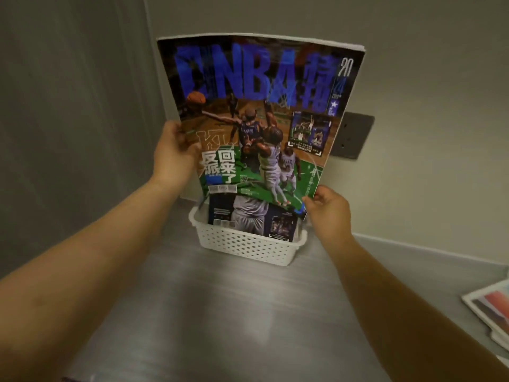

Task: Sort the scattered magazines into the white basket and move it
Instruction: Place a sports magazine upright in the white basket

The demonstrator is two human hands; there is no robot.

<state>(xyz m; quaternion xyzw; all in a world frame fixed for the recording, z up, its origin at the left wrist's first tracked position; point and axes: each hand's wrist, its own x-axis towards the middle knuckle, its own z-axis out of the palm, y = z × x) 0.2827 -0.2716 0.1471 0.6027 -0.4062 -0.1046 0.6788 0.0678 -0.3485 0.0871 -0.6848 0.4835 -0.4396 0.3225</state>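
A basketball magazine (256, 111) with big blue title letters stands upright above the white perforated basket (248, 248), its lower edge at the basket's rim. My left hand (173, 153) grips its left edge at mid height. My right hand (327, 213) pinches its lower right corner. Another magazine (252, 216) stands inside the basket, in front of the held one, partly hidden by it. The basket sits on the steel counter near the back wall corner.
The brushed steel counter (220, 312) stretches toward me. A stack of magazines (490, 307) lies at the right edge. A dark wall socket plate (354, 136) sits behind the held magazine. Walls close in on the left and back.
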